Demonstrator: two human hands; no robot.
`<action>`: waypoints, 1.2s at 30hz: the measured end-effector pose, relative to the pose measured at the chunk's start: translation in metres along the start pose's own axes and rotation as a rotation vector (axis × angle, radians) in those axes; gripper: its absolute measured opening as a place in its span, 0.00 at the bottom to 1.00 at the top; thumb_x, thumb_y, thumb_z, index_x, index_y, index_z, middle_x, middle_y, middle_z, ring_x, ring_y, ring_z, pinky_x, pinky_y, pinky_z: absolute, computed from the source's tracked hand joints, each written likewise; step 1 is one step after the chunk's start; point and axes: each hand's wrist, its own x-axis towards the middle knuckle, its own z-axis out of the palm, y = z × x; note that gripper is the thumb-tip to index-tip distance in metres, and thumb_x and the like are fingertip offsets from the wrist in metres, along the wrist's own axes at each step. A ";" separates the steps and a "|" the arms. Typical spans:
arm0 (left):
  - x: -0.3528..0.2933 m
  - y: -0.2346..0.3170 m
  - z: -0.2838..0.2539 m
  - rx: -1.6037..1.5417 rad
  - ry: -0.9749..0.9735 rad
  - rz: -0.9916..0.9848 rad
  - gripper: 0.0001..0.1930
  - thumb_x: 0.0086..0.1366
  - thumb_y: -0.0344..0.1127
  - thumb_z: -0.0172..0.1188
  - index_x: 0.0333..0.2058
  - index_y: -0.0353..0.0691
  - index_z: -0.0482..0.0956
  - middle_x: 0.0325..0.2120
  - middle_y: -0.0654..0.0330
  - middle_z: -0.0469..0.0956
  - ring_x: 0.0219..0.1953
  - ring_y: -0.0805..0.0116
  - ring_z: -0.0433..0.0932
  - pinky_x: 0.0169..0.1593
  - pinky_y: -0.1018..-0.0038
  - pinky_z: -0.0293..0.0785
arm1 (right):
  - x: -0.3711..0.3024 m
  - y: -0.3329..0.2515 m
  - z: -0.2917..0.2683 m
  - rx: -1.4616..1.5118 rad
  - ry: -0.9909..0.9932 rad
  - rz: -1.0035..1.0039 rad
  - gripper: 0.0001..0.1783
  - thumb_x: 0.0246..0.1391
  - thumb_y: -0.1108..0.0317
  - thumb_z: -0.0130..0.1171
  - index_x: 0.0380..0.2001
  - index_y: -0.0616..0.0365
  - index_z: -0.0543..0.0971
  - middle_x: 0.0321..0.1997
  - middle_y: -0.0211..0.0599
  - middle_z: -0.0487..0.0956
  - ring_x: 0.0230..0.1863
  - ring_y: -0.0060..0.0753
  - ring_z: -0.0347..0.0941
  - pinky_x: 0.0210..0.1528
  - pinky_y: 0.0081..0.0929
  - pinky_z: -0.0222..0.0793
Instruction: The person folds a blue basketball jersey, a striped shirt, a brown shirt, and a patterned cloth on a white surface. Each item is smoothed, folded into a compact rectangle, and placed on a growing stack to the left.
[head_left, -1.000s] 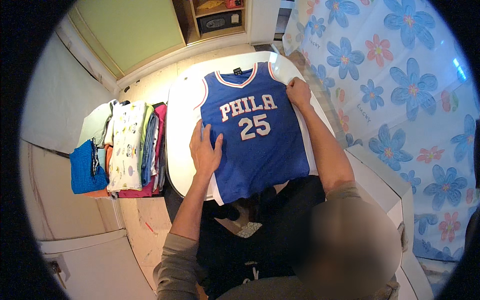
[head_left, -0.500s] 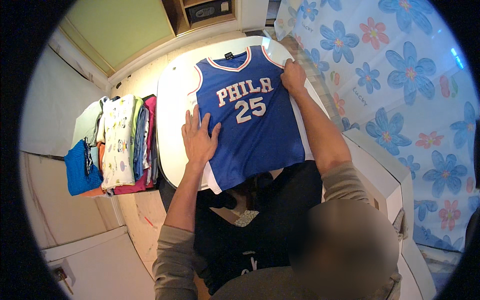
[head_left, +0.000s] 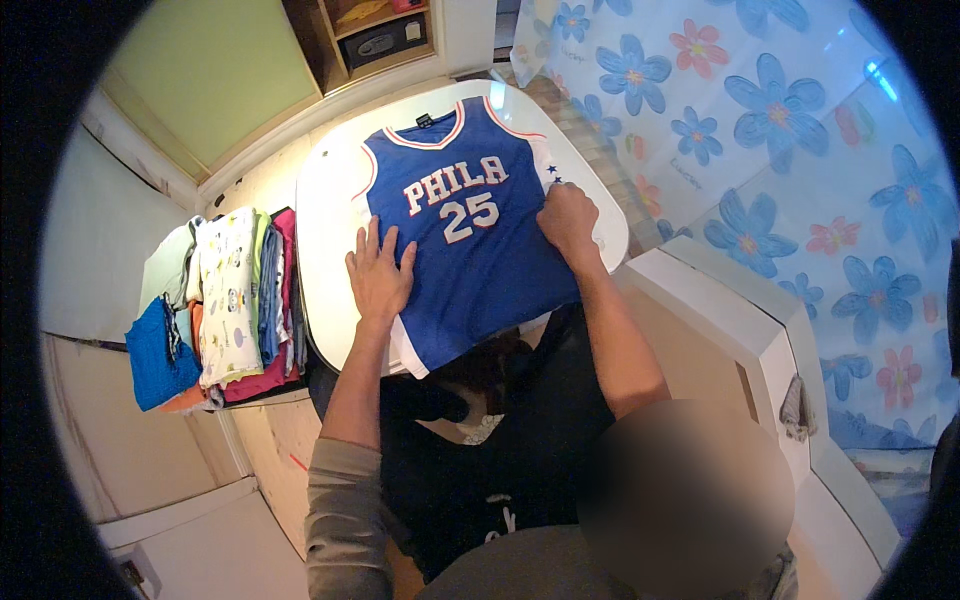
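The white worktop carries the blue jersey, front up – straightening seems the step in hand, and the next move calls for even tension. Beyond, a shelf unit holds a dark box. The left hand lies spread at the jersey's left edge; the right hand pinches its right edge.

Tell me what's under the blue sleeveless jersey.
A white, round-cornered table shows beside and beyond the jersey. Its surface directly beneath, and anything lying there, is hidden by the fabric.
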 end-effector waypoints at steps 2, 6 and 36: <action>0.000 0.000 0.000 -0.018 -0.004 -0.012 0.30 0.74 0.59 0.47 0.64 0.46 0.75 0.73 0.51 0.59 0.74 0.47 0.54 0.73 0.43 0.48 | 0.005 0.003 -0.002 0.004 -0.039 0.012 0.10 0.47 0.66 0.64 0.31 0.60 0.86 0.38 0.54 0.85 0.40 0.59 0.83 0.44 0.51 0.79; 0.000 -0.002 0.004 -0.046 0.011 -0.007 0.31 0.74 0.59 0.47 0.64 0.46 0.75 0.73 0.52 0.57 0.74 0.47 0.54 0.72 0.44 0.48 | 0.014 0.014 -0.014 0.151 -0.052 0.103 0.10 0.45 0.67 0.64 0.31 0.59 0.87 0.37 0.56 0.85 0.41 0.59 0.83 0.45 0.50 0.79; -0.001 0.000 -0.003 -0.066 -0.009 -0.032 0.30 0.74 0.58 0.48 0.64 0.44 0.74 0.73 0.52 0.58 0.74 0.48 0.55 0.73 0.48 0.49 | -0.067 0.049 -0.036 0.272 -0.077 0.176 0.07 0.46 0.66 0.62 0.26 0.52 0.88 0.32 0.54 0.85 0.38 0.57 0.83 0.43 0.46 0.80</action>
